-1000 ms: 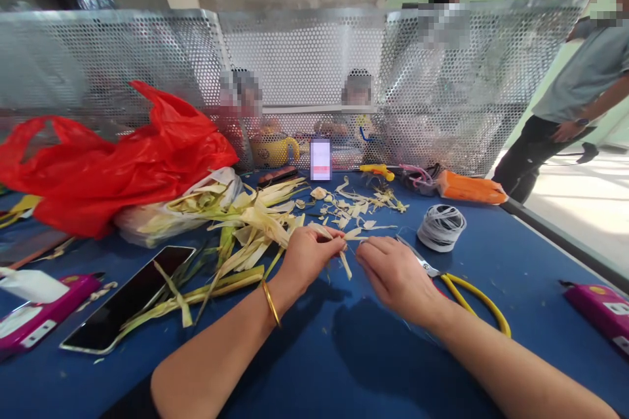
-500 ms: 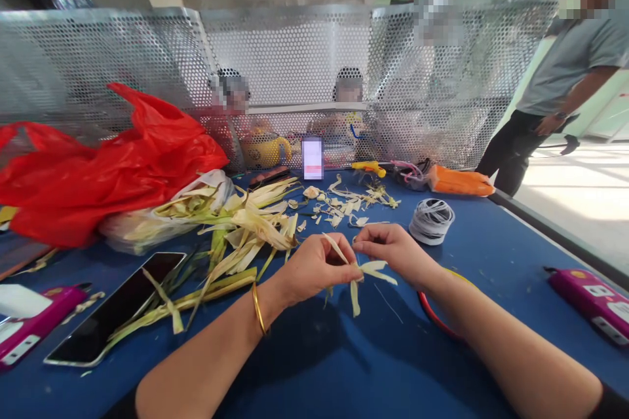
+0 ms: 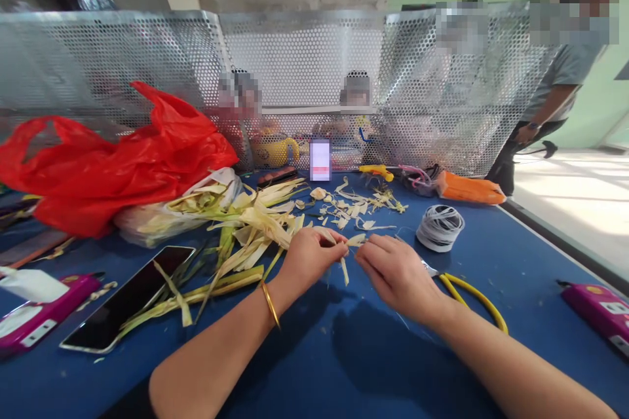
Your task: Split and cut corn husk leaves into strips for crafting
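Observation:
Pinched in my left hand [image 3: 314,254] is a small bundle of pale corn husk strips [image 3: 345,270], with one piece hanging down and another pointing right. My right hand [image 3: 393,272] is closed just to the right of it, fingertips at the husk's right end; what they grip is hidden. Scissors [image 3: 479,294] with yellow handles lie partly under my right forearm. Beyond my right hand stands a spool of white thread [image 3: 440,228]. A heap of dried corn husks [image 3: 255,222] lies left of my left hand, and small husk scraps [image 3: 344,209] are scattered ahead.
On the left are a red plastic bag [image 3: 147,150], a dark-screened phone [image 3: 132,298] and a purple power strip [image 3: 49,314]. A lit phone [image 3: 320,160] stands against the perforated metal screen [image 3: 304,46]. An orange packet [image 3: 469,188] and another purple power strip [image 3: 597,308] are right.
My right hand has turned knuckles-up and come slightly nearer, beside the husk. The husk strips point differently in my left hand. The view has shifted a little, and more of the scissors shows.

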Tool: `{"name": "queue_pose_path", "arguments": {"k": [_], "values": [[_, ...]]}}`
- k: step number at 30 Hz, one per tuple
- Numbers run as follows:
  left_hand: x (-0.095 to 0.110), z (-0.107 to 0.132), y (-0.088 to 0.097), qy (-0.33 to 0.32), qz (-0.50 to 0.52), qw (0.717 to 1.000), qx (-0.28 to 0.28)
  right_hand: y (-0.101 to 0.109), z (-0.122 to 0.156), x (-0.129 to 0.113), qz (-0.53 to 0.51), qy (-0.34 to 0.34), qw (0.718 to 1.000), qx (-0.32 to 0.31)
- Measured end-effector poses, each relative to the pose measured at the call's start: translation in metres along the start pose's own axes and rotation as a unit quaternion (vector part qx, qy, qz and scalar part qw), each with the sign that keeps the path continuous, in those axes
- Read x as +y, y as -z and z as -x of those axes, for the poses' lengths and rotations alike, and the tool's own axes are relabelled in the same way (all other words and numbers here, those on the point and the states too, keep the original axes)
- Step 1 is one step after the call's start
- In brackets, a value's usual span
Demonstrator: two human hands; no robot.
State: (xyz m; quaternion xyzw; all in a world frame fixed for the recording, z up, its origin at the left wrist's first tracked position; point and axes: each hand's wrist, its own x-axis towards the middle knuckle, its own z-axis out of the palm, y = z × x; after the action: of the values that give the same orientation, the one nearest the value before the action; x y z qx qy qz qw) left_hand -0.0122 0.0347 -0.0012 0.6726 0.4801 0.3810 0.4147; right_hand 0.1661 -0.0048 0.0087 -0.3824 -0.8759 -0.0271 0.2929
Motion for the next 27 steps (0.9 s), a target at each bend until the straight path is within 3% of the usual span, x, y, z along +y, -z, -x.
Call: {"name": "queue_pose_path", "arguments": {"k": [3,7,10,13,15,16,18,22,24,27], "values": [[0.003,0.007,-0.002,-0.038,-0.068,0.996,-0.052,0.005,-0.001,0.003,-0.005,0.013,1.0,-0.013],[0.009,0.014,-0.005,-0.023,-0.072,0.984,-0.161,0.003,-0.004,0.015,-0.185,-0.091,0.978,-0.026],[0.014,0.015,-0.004,0.037,0.018,0.973,-0.225,-0.004,-0.006,0.023,-0.325,-0.218,0.919,-0.048],[0.017,0.013,-0.001,0.064,0.078,0.974,-0.204,-0.012,-0.006,0.025,-0.44,-0.326,0.834,-0.065],[0.018,0.011,0.0,0.061,0.094,0.98,-0.164,-0.016,-0.006,0.023,-0.47,-0.352,0.806,-0.07],[0.018,0.009,0.001,0.057,0.095,0.985,-0.135,-0.018,-0.006,0.022,-0.466,-0.352,0.809,-0.07],[0.018,0.007,0.002,0.044,0.065,0.994,-0.069,-0.02,-0.005,0.02,-0.418,-0.334,0.843,-0.061],[0.016,0.003,0.003,-0.01,-0.076,0.996,0.047,-0.018,-0.002,0.011,-0.221,-0.223,0.95,0.003],[0.014,0.003,0.003,-0.029,-0.12,0.99,0.068,-0.016,0.001,0.005,-0.135,-0.142,0.98,0.019],[0.012,0.004,0.001,-0.04,-0.147,0.986,0.072,-0.016,0.004,-0.005,-0.033,-0.044,0.998,0.007]]}}
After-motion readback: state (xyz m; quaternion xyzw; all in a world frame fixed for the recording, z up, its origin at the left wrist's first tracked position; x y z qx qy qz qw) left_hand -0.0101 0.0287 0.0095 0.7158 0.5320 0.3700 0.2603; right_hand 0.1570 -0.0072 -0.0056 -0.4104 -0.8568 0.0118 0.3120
